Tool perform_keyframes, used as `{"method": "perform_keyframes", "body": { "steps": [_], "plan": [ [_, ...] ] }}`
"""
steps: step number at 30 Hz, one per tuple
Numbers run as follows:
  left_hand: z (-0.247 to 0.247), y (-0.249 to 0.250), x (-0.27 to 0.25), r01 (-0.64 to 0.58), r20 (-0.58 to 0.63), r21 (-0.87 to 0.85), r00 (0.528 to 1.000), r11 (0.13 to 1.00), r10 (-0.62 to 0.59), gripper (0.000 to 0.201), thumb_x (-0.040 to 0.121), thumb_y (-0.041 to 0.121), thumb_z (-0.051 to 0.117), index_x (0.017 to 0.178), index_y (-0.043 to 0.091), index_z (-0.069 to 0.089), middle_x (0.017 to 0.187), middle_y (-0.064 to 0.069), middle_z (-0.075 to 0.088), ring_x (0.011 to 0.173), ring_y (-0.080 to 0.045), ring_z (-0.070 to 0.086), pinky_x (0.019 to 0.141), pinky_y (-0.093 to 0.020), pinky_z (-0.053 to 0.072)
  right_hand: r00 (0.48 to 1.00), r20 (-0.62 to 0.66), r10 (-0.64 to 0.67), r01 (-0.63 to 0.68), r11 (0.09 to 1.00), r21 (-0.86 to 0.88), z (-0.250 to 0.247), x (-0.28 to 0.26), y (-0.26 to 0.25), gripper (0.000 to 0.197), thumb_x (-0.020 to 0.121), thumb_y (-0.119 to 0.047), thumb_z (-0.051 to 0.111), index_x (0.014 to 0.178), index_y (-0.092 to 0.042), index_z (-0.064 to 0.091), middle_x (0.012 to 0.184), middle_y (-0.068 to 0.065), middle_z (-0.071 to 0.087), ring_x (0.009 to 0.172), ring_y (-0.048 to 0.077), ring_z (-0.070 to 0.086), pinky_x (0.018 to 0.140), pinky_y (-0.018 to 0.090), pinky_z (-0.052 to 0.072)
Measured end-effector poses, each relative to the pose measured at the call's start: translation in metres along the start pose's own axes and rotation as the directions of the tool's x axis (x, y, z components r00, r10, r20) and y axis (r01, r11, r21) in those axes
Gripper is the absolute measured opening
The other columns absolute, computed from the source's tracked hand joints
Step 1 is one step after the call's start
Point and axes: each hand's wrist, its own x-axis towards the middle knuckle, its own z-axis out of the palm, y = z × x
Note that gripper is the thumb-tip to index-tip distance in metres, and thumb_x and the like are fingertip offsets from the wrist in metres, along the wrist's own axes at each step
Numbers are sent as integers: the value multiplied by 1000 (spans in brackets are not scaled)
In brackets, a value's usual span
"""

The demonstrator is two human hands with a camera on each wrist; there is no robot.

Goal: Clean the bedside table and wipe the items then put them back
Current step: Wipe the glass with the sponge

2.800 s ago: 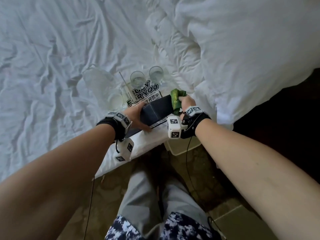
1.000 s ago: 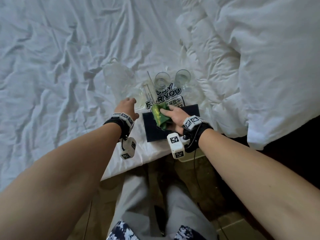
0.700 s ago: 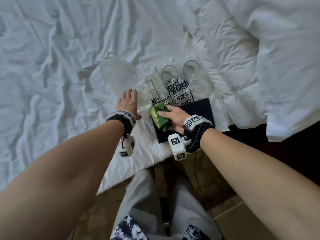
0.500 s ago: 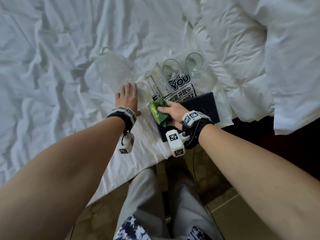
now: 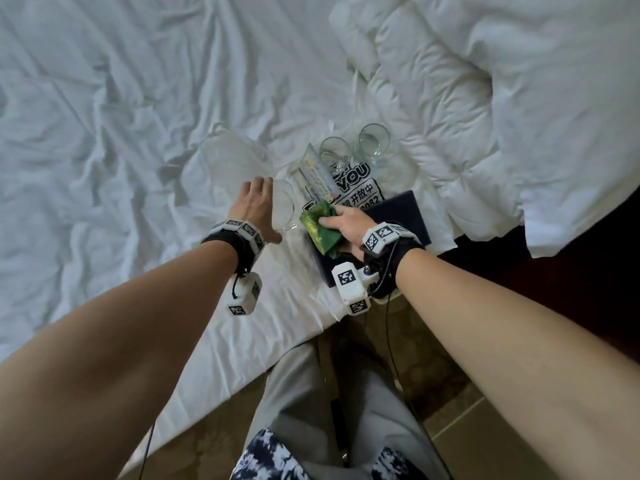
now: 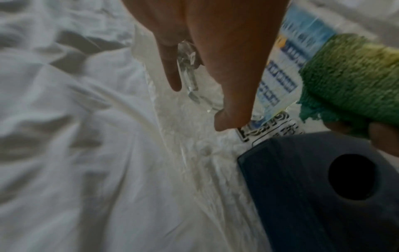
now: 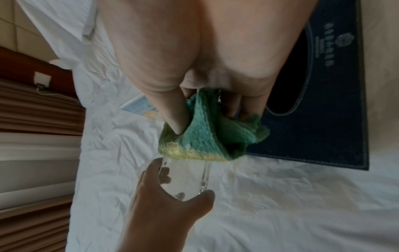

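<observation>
My left hand [image 5: 256, 202] grips a clear glass dish [image 5: 283, 211] on the white sheet, fingers on one side and thumb on the other. The left wrist view shows the clear glass dish [image 6: 187, 71] between a finger and the thumb. My right hand [image 5: 343, 221] holds a bunched green cloth [image 5: 320, 228] over the left end of a dark blue tissue box [image 5: 398, 220]. In the right wrist view the green cloth [image 7: 200, 141] hangs just above the clear glass dish [image 7: 204, 177], which my left hand [image 7: 164, 196] holds.
Behind the hands stand a clear acrylic sign holder [image 5: 317, 171], a printed card [image 5: 358, 188], two drinking glasses [image 5: 334, 150] [image 5: 374, 140] and a clear glass jug [image 5: 235, 157]. A white duvet [image 5: 502, 98] is piled at the right. The bed edge and floor [image 5: 415, 368] lie below.
My left hand let go of the tissue box, moved left and closed around the glass dish. My right hand carried the cloth from the box's right end to its left end.
</observation>
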Motion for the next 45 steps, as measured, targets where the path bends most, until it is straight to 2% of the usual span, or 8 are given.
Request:
{"method": "perform_keyframes", "body": {
  "steps": [12,14,17,23,31,36,40,45],
  "plan": [
    [-150,80,-99,-144,-251,-19,959,989,134,120,51,33,93,148,9,26,147,-7,34,128,-28,33,103,-38,39,957,-30,-290,291,956,30,-13,-136,-96,11,81,-26,65,86,-16,64,89,14,65,86,35,63,71,40,54],
    [-178,107,-116,-190,-304,3,935,982,182,120,50,33,92,148,10,27,146,-7,35,127,-29,34,103,-39,40,934,-33,-355,357,931,79,-25,-170,-115,19,81,-27,64,94,-14,65,99,18,66,94,38,63,82,48,56],
    [-220,151,-140,-242,-362,59,899,969,247,120,50,33,93,149,15,27,148,-4,35,125,-30,38,99,-40,41,897,-16,-443,434,871,230,-46,-230,-136,30,90,-19,54,116,-7,59,108,26,61,86,35,63,64,40,55],
    [-291,244,-191,-357,-434,60,831,932,347,122,54,24,93,152,16,22,152,-8,26,129,-32,42,105,-39,41,805,-30,-593,557,737,384,-99,-345,-161,22,99,-10,42,117,-11,55,105,24,62,94,34,63,94,69,42],
    [-361,341,-255,-537,-566,-274,761,798,317,127,62,18,91,155,18,4,135,-5,43,120,-19,51,85,-27,52,713,-129,-689,658,595,461,-158,-470,-178,24,100,-14,40,118,-14,57,100,17,66,85,27,66,72,46,57],
    [-395,379,-289,-495,-468,-794,868,353,165,77,87,45,67,149,18,31,141,-6,51,105,-22,66,80,-55,56,667,-165,-726,706,546,451,-173,-522,-183,37,99,-15,42,130,0,53,106,21,65,83,27,63,52,24,54],
    [-402,390,-306,-280,-230,-953,917,113,326,55,96,58,42,129,18,59,128,-12,63,104,-34,64,77,-53,56,618,-152,-772,738,502,452,-179,-555,-185,29,97,-15,47,120,-1,58,107,20,67,81,28,65,53,27,55],
    [-407,398,-305,-163,-219,-973,877,-165,428,59,89,69,42,109,21,70,119,-15,65,105,-40,61,80,-53,55,551,-173,-816,799,456,392,-171,-571,-191,40,92,-13,52,131,-4,54,130,28,57,114,42,59,94,56,50]
  ]
}}
